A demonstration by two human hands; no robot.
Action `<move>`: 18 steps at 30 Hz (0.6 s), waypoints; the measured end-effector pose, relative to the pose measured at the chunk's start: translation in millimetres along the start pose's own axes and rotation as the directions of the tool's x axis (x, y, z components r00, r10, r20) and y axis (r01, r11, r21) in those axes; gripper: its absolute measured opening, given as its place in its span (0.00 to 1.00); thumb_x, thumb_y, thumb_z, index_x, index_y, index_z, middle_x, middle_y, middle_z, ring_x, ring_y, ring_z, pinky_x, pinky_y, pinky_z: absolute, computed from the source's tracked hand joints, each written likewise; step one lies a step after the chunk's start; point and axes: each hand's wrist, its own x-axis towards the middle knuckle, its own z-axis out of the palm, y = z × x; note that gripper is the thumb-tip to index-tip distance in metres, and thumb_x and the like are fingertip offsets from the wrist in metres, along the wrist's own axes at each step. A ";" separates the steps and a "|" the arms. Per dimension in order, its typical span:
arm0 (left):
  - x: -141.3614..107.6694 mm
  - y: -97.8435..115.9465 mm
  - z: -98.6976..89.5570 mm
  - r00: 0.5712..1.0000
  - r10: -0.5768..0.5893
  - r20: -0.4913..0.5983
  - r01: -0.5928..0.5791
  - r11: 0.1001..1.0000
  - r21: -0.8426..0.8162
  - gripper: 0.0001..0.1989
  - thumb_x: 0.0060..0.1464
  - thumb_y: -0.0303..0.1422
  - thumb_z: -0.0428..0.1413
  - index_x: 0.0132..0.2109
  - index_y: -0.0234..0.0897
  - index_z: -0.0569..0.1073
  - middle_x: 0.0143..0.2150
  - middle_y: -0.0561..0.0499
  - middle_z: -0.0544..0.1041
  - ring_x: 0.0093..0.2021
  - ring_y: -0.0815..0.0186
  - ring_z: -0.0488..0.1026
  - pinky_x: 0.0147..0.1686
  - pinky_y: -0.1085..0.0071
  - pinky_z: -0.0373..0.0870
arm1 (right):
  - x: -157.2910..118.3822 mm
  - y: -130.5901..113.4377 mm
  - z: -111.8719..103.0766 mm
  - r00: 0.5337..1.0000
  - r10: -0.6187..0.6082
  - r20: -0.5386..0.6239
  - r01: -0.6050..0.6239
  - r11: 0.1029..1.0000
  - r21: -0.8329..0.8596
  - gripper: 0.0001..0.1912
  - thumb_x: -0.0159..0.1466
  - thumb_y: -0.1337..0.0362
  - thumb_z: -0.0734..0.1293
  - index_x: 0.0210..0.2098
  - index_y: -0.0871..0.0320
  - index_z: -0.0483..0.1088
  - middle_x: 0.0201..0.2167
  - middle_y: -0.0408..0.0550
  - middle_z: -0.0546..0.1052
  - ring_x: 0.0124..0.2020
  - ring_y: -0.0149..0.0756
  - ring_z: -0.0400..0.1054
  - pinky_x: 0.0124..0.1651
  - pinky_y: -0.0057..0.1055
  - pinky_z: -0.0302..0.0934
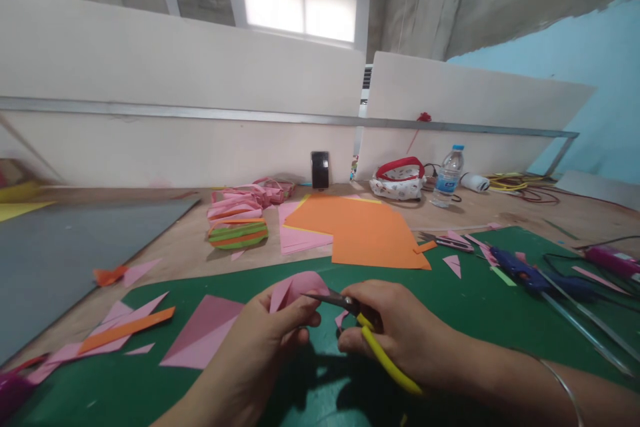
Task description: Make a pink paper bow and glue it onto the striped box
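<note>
a curled piece of pink paper [298, 288] is held up by the left hand [260, 350], pinched between the thumb and the fingers, just above the green mat [450, 307]. the hand is closed around the paper's lower edge. yellow-handled scissors [363, 330] are held by the right hand [400, 333], with the fingers wrapped through the handles. the thin dark blades are pointed left and are touching the pink paper near its bottom. it cannot be told how far the blades are open. a thin bracelet [563, 383] is worn on the right wrist.

pink scraps [203, 333] and an orange strip [125, 328] are laid on the mat to the left of the hands. a big orange sheet [365, 230] is spread further back on the table, with pink sheets tucked under its left side. a pile of folded pink, green and orange paper [239, 217] is seen beside it. a blue glue gun [520, 270] is laid on the mat to the right. a water bottle [447, 177] and a small bag [399, 180] are set near the white wall.
</note>
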 end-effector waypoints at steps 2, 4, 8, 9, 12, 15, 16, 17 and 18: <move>0.4 -0.3 0.4 1.000 0.002 0.000 -0.002 1.000 0.000 0.02 0.47 0.28 0.60 0.29 0.36 0.74 0.21 0.57 0.71 0.20 0.78 0.61 0.21 0.84 0.60 | 0.4 0.5 0.5 1.000 -0.001 0.001 0.001 1.000 -0.003 0.10 0.55 0.62 0.69 0.27 0.57 0.63 0.24 0.36 0.63 0.26 0.26 0.54 0.27 0.23 0.45; 0.6 -1.0 0.6 1.000 -0.001 0.012 0.001 1.000 -0.005 0.01 0.46 0.28 0.60 0.29 0.36 0.75 0.21 0.58 0.70 0.19 0.79 0.60 0.20 0.84 0.59 | 0.6 0.9 0.9 1.000 0.001 -0.001 -0.001 1.000 -0.010 0.09 0.55 0.63 0.69 0.27 0.57 0.63 0.24 0.36 0.63 0.26 0.26 0.54 0.27 0.23 0.45; 0.0 -2.0 1.4 1.000 -0.011 -0.021 0.011 1.000 -0.006 0.01 0.46 0.27 0.60 0.29 0.36 0.75 0.21 0.57 0.71 0.19 0.78 0.61 0.20 0.84 0.59 | 0.1 0.4 -0.2 1.000 0.002 0.010 -0.002 1.000 -0.015 0.09 0.55 0.62 0.69 0.28 0.57 0.64 0.24 0.36 0.63 0.26 0.26 0.53 0.27 0.24 0.45; -0.2 -2.1 1.7 1.000 -0.009 -0.029 0.009 1.000 -0.006 0.01 0.46 0.27 0.60 0.29 0.36 0.75 0.21 0.57 0.71 0.19 0.78 0.61 0.20 0.84 0.58 | 0.0 0.0 -0.7 1.000 0.001 0.013 0.000 1.000 -0.018 0.09 0.56 0.62 0.69 0.28 0.58 0.64 0.24 0.36 0.63 0.26 0.26 0.53 0.27 0.24 0.45; -0.6 -1.9 2.1 1.000 0.012 0.000 -0.012 1.000 -0.004 0.02 0.45 0.27 0.60 0.29 0.36 0.75 0.19 0.58 0.68 0.18 0.77 0.59 0.18 0.83 0.56 | -0.1 -0.8 -2.2 1.000 -0.005 0.019 0.005 1.000 -0.029 0.09 0.56 0.62 0.69 0.27 0.58 0.64 0.24 0.37 0.63 0.26 0.26 0.53 0.27 0.24 0.45; -0.7 -1.0 2.3 0.999 0.030 0.022 -0.030 1.000 0.007 0.03 0.43 0.28 0.61 0.29 0.37 0.75 0.20 0.59 0.68 0.19 0.77 0.59 0.19 0.82 0.56 | 0.1 -0.9 -2.4 1.000 -0.005 0.029 0.006 0.999 -0.035 0.10 0.56 0.62 0.68 0.27 0.58 0.63 0.23 0.36 0.63 0.26 0.26 0.53 0.27 0.24 0.45; -0.5 -0.7 2.4 0.999 0.032 0.024 -0.032 0.999 0.013 0.04 0.43 0.29 0.62 0.29 0.37 0.75 0.20 0.58 0.68 0.19 0.76 0.60 0.19 0.82 0.57 | 0.1 -0.8 -2.2 1.000 -0.006 0.030 0.007 0.999 -0.039 0.10 0.56 0.61 0.69 0.26 0.58 0.62 0.23 0.36 0.62 0.26 0.26 0.53 0.27 0.24 0.45; -0.3 -0.4 2.4 0.999 0.031 0.024 -0.032 0.999 0.017 0.04 0.42 0.29 0.62 0.29 0.36 0.75 0.20 0.58 0.68 0.19 0.76 0.60 0.19 0.82 0.57 | 0.1 -0.6 -2.0 1.000 -0.008 0.028 0.009 0.999 -0.042 0.11 0.56 0.61 0.69 0.26 0.58 0.62 0.23 0.36 0.62 0.25 0.26 0.52 0.27 0.24 0.45; 0.0 -0.2 2.3 0.999 0.031 0.024 -0.031 0.999 0.021 0.04 0.42 0.30 0.62 0.30 0.36 0.75 0.21 0.58 0.69 0.19 0.76 0.60 0.19 0.81 0.56 | 0.1 -0.4 -1.8 1.000 -0.010 0.026 0.011 0.999 -0.045 0.11 0.56 0.61 0.69 0.26 0.58 0.62 0.23 0.36 0.62 0.25 0.26 0.52 0.27 0.24 0.45</move>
